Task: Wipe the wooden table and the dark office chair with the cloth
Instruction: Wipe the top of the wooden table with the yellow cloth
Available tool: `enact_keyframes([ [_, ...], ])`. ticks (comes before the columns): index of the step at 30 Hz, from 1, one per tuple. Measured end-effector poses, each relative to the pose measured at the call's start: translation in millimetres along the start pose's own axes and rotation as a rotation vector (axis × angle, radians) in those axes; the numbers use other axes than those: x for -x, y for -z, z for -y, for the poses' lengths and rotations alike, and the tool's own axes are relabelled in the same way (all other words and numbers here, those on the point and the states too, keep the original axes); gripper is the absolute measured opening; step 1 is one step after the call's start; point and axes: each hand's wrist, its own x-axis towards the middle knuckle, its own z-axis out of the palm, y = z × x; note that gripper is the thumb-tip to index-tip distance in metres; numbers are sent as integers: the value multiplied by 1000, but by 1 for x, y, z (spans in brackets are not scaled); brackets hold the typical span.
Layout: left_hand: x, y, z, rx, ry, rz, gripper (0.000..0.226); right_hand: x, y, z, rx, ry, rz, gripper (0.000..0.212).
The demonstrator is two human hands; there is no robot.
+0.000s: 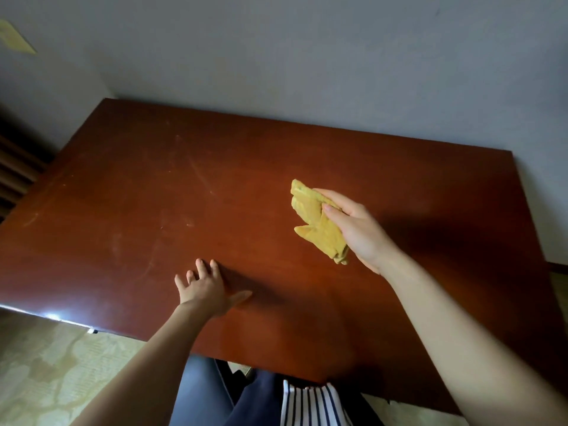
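I have one view only, from the head camera, so nothing overlaps with a second angle; it looks forward and steeply down onto the wooden table, which fills most of the picture and sits tilted, its far edge running down to the right; the lens is wide, bending the wall above; both forearms enter from the bottom, close to me; the floor shows at lower left.

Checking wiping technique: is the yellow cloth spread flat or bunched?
Bunched: the cloth hangs crumpled from the right hand, corners dangling above the table.
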Motion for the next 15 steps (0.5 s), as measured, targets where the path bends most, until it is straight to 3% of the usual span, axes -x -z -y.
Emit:
enact_keyframes([
  [15, -1, 18, -29, 59, 167, 11, 106, -16, 42, 7, -12, -36, 21, 34],
])
